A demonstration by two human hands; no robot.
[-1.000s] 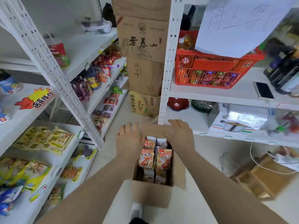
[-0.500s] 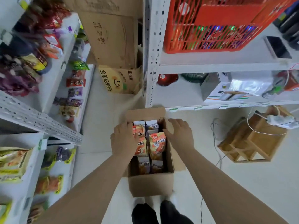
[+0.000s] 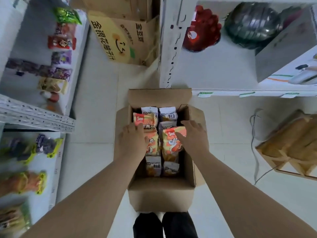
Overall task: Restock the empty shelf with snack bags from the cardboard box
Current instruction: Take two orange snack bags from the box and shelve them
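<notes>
Head view: box [image 3: 161, 198] full, nothing shelved yet; left hand [image 3: 133, 145] and right hand [image 3: 193, 138] lay relaxed fingers on bags [image 3: 171, 146]

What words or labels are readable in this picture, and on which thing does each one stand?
"金银花柚子汁": on the yellow carton on the floor.
"WATUDOU": on a white snack bag at the far end of the open box.
Orange snack bags: big characters, too blurred to read.
Price tags on the right shelf edge: too small to read.
</notes>
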